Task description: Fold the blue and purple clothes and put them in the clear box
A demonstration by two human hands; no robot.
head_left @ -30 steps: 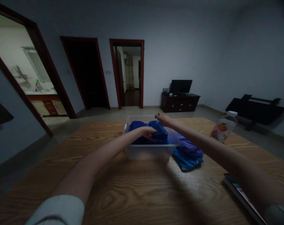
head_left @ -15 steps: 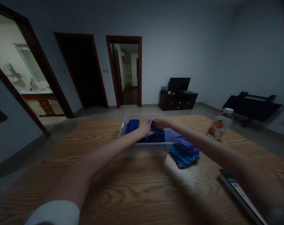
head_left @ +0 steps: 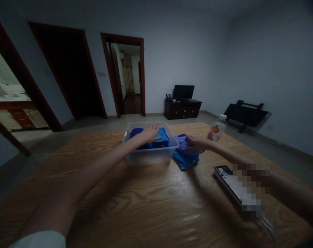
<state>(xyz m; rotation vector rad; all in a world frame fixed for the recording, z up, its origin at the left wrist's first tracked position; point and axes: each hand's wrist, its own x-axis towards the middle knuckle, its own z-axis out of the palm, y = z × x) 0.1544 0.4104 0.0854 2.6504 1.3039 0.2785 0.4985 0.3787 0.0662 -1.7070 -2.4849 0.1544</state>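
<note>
Left hand (head_left: 149,134) flat, fingers spread, pressing on blue folded cloth (head_left: 160,140) inside clear plastic bin (head_left: 148,156) at table (head_left: 135,203) centre. Right hand (head_left: 195,143) w/ fingers loosely open, resting on purple cloth (head_left: 183,142) atop blue pile (head_left: 185,161), just beside bin. Bottle (head_left: 216,128) farther right, apart.

On the table (head_left: 146,206), the bin (head_left: 148,156) stands near the far edge, folded cloths (head_left: 152,139) in it. A cloth pile (head_left: 184,155) lies just right; a bottle (head_left: 216,128) farther right.
</note>
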